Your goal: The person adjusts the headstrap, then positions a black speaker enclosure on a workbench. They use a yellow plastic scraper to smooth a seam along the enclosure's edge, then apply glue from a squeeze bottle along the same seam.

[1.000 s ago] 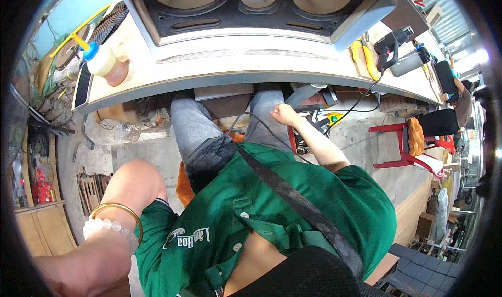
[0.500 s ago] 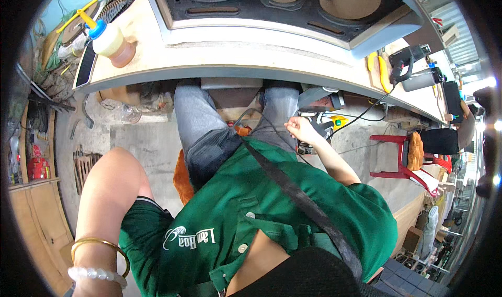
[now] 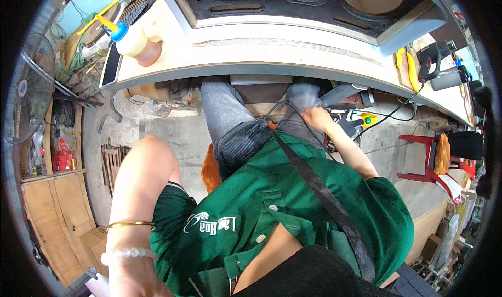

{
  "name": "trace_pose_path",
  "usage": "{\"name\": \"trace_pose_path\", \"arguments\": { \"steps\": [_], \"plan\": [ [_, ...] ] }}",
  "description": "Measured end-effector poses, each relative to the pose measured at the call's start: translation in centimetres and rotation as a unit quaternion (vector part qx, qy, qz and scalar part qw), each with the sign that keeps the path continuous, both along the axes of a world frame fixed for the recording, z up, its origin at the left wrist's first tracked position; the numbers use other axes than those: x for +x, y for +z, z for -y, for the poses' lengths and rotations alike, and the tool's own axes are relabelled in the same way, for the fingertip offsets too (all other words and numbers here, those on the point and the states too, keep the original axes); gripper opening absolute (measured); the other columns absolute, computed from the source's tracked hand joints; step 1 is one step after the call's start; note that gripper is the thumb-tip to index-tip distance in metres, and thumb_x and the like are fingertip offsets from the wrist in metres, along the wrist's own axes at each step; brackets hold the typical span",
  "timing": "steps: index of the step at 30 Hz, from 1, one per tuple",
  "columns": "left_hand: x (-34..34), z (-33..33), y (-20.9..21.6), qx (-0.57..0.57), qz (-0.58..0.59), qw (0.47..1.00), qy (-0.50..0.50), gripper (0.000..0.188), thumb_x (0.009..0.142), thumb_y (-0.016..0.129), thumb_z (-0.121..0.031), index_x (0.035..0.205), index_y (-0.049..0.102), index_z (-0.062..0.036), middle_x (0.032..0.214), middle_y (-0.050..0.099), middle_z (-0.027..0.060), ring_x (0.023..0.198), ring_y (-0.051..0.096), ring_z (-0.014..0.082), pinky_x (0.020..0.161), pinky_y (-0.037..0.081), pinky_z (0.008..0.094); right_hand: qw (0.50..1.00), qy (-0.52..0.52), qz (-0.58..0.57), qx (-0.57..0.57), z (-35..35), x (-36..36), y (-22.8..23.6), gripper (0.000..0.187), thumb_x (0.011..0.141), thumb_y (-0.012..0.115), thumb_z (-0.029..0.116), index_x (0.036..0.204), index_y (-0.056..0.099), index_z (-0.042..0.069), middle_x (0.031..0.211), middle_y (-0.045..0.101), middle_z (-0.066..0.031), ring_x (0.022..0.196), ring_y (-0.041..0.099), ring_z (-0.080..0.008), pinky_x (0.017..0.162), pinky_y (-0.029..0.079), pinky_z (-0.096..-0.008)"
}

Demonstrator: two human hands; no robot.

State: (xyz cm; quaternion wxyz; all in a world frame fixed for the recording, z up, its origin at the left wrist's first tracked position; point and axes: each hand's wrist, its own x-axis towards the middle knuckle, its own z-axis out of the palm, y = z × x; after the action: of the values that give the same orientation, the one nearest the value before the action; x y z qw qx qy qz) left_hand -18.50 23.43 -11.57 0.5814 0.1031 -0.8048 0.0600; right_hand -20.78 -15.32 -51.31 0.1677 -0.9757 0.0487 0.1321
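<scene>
My right hand [image 3: 317, 119] is over my right thigh with its fingers curled together. A thin black cable [image 3: 286, 104] loops across my lap and passes close to those fingers; whether they grip it or anything else is hidden. My left arm is bent up at the lower left, a gold bangle [image 3: 130, 223] and a pale bead bracelet [image 3: 128, 255] around its wrist. Only the base of my left hand [image 3: 137, 285] shows at the lower edge, its fingers out of view. A black strap [image 3: 319, 186] crosses my green shirt [image 3: 230, 203].
Ahead stands a bench [image 3: 251, 69] carrying a large black speaker panel [image 3: 298, 12] with round openings. A squeeze bottle [image 3: 137, 45] and a phone [image 3: 111, 65] are at its left, yellow-handled pliers [image 3: 411, 69] at its right. A red stool [image 3: 418, 158] and a fan [image 3: 32, 87] flank me.
The whole view has shifted, so the bench and my body appear further right. My right hand stays near my thigh with its fingers curled. My left arm remains raised.
</scene>
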Motion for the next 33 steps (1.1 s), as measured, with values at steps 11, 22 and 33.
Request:
{"name": "trace_pose_path", "arguments": {
  "steps": [11, 22, 33],
  "plan": [
    [7.8, 6.9, -6.0, 0.124, 0.037, 0.988, 0.083, 0.014, 0.081, 0.054, -0.009, 0.079, 0.067, -0.0114, 0.085, 0.068, 0.001, 0.07, 0.065, 0.0174, 0.065, 0.043, 0.0247, 0.999, 0.012, 0.026, 0.043, 0.2, -4.3, 1.7, 0.032, 0.087, 0.047, 0.036, 0.079, 0.058, 0.007, 0.075, 0.062, -0.0185, 0.073, 0.061, -0.038, 0.064, 0.049, -0.0486],
    [17.0, 8.9, -12.7, -0.013, -0.259, 0.556, 0.789, 0.025, 0.086, 0.043, 0.001, 0.107, 0.055, 0.0068, 0.096, 0.06, 0.0122, 0.078, 0.055, 0.0165, 0.067, 0.046, 0.0275, 0.951, -0.096, -0.161, 0.244, 13.0, -6.9, 14.3, 0.024, 0.076, 0.057, 0.017, 0.093, 0.064, 0.002, 0.084, 0.068, -0.0107, 0.08, 0.065, -0.0175, 0.073, 0.05, -0.0295],
    [23.1, 9.0, -24.2, 0.295, -0.365, 0.495, 0.731, 0.037, 0.094, 0.049, -0.021, 0.114, 0.05, 0.0098, 0.11, 0.058, 0.0193, 0.102, 0.053, 0.019, 0.088, 0.041, 0.0317, 0.831, -0.405, 0.371, -0.094, 23.7, 1.7, 20.6, 0.025, 0.085, 0.052, 0.022, 0.097, 0.061, 0.002, 0.087, 0.063, -0.0214, 0.086, 0.061, -0.0369, 0.077, 0.046, -0.0438]
  ]
}}
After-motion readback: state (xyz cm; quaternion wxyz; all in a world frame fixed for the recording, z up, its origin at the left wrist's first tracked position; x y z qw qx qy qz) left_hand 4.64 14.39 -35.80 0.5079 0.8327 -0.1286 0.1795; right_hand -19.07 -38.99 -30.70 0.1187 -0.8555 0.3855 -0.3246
